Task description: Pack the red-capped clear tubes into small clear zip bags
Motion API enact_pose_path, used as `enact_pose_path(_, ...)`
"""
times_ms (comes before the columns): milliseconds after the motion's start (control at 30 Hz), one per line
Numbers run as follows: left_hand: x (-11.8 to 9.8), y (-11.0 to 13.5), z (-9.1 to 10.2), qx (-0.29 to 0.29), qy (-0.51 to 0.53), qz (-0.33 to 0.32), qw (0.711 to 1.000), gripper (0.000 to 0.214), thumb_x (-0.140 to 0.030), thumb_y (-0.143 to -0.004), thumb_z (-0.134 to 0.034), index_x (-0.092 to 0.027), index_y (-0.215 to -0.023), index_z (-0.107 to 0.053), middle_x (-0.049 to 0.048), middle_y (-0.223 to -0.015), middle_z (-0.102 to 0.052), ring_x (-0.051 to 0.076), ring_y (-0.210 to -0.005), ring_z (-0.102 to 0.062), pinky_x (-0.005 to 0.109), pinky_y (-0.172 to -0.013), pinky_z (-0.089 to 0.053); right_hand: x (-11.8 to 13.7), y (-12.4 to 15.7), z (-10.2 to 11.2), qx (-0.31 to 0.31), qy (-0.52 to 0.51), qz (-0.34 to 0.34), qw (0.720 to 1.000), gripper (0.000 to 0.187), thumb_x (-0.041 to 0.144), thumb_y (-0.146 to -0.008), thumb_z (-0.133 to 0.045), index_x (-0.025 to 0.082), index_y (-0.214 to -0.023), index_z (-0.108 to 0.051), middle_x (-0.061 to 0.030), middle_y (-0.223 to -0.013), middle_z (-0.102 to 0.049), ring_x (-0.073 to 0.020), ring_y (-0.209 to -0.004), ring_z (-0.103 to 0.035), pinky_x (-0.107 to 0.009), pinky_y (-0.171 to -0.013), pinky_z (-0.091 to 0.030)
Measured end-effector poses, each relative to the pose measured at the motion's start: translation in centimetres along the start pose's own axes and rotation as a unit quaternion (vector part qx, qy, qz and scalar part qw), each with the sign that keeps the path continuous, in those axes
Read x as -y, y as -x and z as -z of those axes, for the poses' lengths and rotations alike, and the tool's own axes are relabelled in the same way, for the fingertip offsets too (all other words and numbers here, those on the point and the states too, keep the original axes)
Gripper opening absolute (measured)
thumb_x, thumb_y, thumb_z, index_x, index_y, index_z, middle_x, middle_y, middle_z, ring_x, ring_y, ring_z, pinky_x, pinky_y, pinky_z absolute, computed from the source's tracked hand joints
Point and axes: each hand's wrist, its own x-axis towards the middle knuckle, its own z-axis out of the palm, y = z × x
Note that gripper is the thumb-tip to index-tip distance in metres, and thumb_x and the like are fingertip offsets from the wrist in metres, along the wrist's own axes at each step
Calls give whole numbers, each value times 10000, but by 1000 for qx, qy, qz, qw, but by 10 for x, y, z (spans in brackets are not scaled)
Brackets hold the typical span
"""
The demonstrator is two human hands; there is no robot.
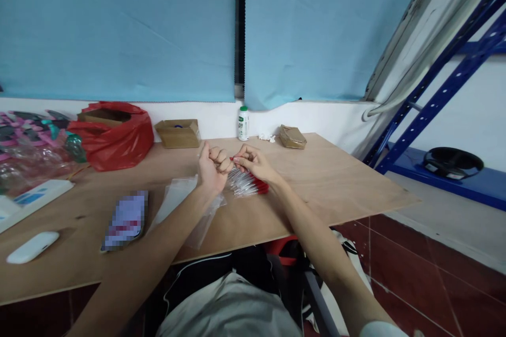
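My left hand (213,168) is raised over the table with its fingers curled closed; whatever lies inside them is hidden. Close against it, my right hand (254,162) pinches a small red piece (232,159) between thumb and fingertips. The red piece sits right between the two hands, too small to name. Under and behind my right hand lies a heap of thin clear sticks (243,185) with red parts (261,186) at its right side. Flat clear plastic bags (200,229) lie below my left wrist, partly covered by my forearm.
On the wooden table (336,184) stand a red plastic bag (118,142), an open cardboard box (179,134), a green-capped white bottle (243,124) and a brown packet (292,137). A phone (125,220), a white case (33,247) and clear spray bottles (37,158) are at left.
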Motion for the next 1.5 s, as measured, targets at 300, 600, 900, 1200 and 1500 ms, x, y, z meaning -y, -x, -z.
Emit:
enact_pose_path(300, -75, 12, -1, -78, 63, -239, 966, 549, -413, -1124, -296, -210, -645, -119, -75, -509, -127, 61, -399, -108, 206, -382, -113, 12, 16, 79, -230, 81, 77, 967, 415, 584, -829, -790, 221, -833, -590, 16, -694, -623, -111, -565, -503, -240, -518, -401)
enact_pose_path(600, -30, 14, -7, 97, -117, 5, 988, 578, -596, -1020, -501, -213, -647, -282, -71, -566, -285, 55, -389, -223, 219, -391, -222, -26, 13, 127, -164, 210, -33, 963, 389, 469, -757, -835, 205, -972, -648, 19, -740, -695, -134, -628, -608, -238, -575, -482)
enact_pose_path(900, 38, 32, 24, 249, -580, -63, 773, 458, -593, -1047, -390, -236, -1028, -676, 40, -925, -666, 174, -814, -612, 287, -707, -484, -62, 34, 152, -92, 387, -192, 897, 147, 295, -710, -825, 167, -696, -754, -17, -661, -725, -157, -649, -625, -243, -600, -445)
enact_pose_path(1200, 38, 28, 43, 217, -499, 48, 838, 324, -470, -788, -834, -180, -884, -724, 39, -775, -726, 161, -688, -665, 288, -689, -520, -68, 36, 149, -93, 405, -220, 882, 155, 307, -730, -843, 177, -733, -759, -21, -723, -745, -144, -644, -624, -237, -584, -425)
enact_pose_path(1500, 36, 63, 58, 232, -676, -56, 697, 42, -218, -822, -791, -219, -829, -750, 36, -840, -757, 201, -777, -680, 329, -747, -516, -15, 60, 120, -119, 392, -128, 903, 112, 279, -834, -734, 178, -789, -753, -40, -777, -758, -156, -702, -645, -253, -651, -453)
